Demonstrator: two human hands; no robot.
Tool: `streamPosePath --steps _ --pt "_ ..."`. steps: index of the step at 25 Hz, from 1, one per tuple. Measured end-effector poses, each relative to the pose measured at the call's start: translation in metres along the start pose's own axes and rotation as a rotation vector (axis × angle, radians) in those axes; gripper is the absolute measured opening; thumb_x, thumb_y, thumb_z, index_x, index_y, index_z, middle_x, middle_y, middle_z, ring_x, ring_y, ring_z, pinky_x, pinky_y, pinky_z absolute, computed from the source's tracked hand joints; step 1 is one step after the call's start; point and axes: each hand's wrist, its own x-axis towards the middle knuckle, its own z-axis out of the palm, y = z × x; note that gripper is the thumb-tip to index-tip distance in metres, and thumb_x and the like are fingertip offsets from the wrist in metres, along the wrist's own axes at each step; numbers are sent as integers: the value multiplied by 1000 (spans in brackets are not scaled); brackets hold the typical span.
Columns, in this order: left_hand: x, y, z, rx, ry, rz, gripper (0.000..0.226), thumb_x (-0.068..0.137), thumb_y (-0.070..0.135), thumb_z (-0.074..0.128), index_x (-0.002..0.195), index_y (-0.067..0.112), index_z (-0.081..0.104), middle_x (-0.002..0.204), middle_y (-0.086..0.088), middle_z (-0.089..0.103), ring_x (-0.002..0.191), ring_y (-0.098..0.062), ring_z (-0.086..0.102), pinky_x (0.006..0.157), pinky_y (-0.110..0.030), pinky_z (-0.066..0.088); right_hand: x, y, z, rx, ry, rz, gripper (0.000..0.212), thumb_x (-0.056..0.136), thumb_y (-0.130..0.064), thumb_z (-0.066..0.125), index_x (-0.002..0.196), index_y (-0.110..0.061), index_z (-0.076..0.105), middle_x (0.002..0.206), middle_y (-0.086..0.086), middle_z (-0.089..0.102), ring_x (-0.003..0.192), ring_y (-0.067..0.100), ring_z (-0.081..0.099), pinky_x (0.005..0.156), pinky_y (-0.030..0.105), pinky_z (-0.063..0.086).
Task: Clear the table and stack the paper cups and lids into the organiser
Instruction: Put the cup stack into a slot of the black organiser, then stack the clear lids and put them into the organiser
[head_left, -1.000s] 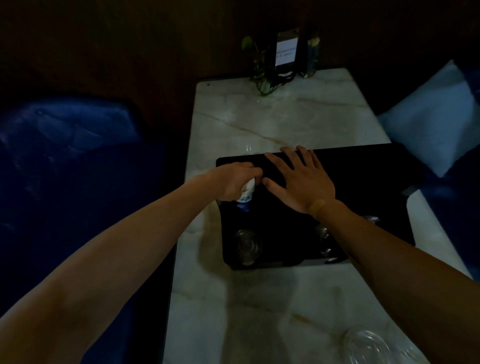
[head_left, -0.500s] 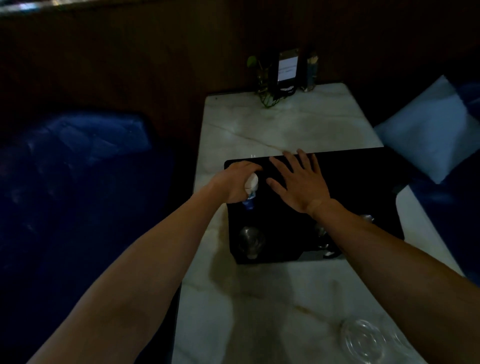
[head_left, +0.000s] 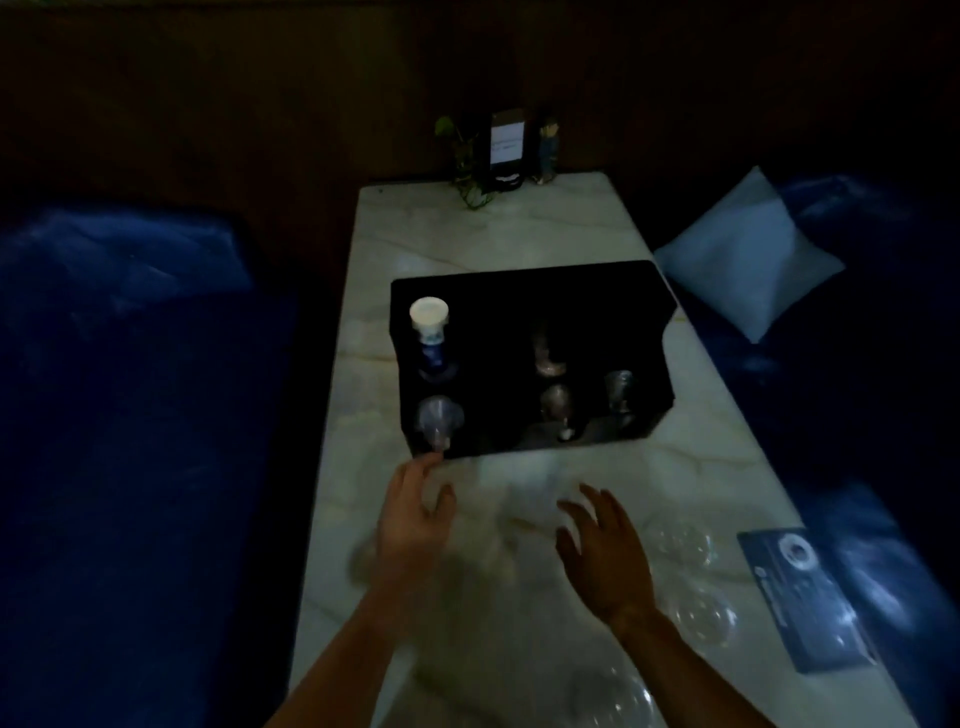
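A black organiser (head_left: 597, 312) stands mid-table. A white paper cup stack (head_left: 429, 332) sits upright in its back left slot. Clear cups (head_left: 439, 423) fill the front left slot, with more in the middle (head_left: 556, 402) and right (head_left: 618, 389) slots. Several clear dome lids (head_left: 680, 543) lie loose on the table at the near right. My left hand (head_left: 413, 512) and my right hand (head_left: 602, 551) hover just in front of the organiser, fingers spread, nothing in them. The space between them is blurred.
The marble table (head_left: 493, 234) runs away from me. At its far end stand a small plant (head_left: 462, 156) and a sign holder (head_left: 506, 150). A blue card (head_left: 805, 592) lies at the right edge. Blue seats flank both sides; a pale cushion (head_left: 743, 260) rests on the right one.
My left hand let go of the white cup stack, which stays in the back left slot. Both hands drew back off the organiser toward me. The view tilted down, showing more lids.
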Motion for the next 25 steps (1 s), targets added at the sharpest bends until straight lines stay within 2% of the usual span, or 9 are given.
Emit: streamPosePath --steps 2,5,7,9,13,17,21,23,25 --pt "-49 -17 15 -6 -107 -92 38 87 5 67 124 13 59 119 -4 64 105 -19 60 92 -25 45 -49 29 2 -45 -98 53 36 93 -27 59 128 -19 61 147 8 45 137 32 39 110 41 37" --pt "-110 -39 34 53 -308 -183 40 87 10 70 125 15 59 114 -2 66 96 -17 63 89 -33 52 -104 66 2 -120 -297 103 36 96 -38 46 131 -32 55 145 -6 46 132 15 41 104 30 38" --pt "-146 -48 45 172 -467 -136 40 88 20 68 126 20 58 117 0 64 96 -12 61 89 -27 51 -131 85 -4 -168 -415 100 36 96 -37 43 131 -33 54 139 -9 52 127 13 44 100 28 39" --pt "-173 -54 54 330 -633 -79 41 89 32 64 128 27 56 124 4 60 105 -9 59 92 -21 46 -153 101 -10 -203 -500 107 37 96 -37 42 131 -34 53 135 -8 55 123 13 47 98 29 39" --pt "-194 -52 65 631 -904 102 48 86 52 54 131 36 51 138 8 48 126 -12 47 103 -28 39 -174 130 -19 -256 -594 79 39 97 -38 40 134 -32 50 135 -3 55 122 18 49 97 32 42" --pt "-192 -34 82 810 -943 267 56 84 48 52 137 31 46 143 0 43 132 -21 41 102 -35 39 -168 153 -25 -334 -574 16 40 95 -37 42 133 -29 49 132 1 56 119 22 53 93 35 46" --pt "-197 -17 110 816 -953 343 72 82 50 56 147 34 31 156 1 29 144 -21 26 110 -39 33 -142 172 -29 -299 -429 -33 42 92 -39 48 133 -26 50 137 1 52 123 23 49 94 37 45" --pt "-199 -11 123 786 -938 322 83 77 57 61 149 41 24 160 2 20 147 -23 18 113 -42 31 -129 180 -30 -232 -386 -36 58 90 -42 52 144 -28 35 151 3 36 137 26 34 104 42 38" --pt "-202 -7 135 766 -928 305 92 73 66 61 150 42 18 163 -2 13 148 -27 14 116 -45 26 -116 191 -30 -236 -451 -54 77 89 -47 54 152 -34 12 162 4 10 147 32 10 114 50 25"
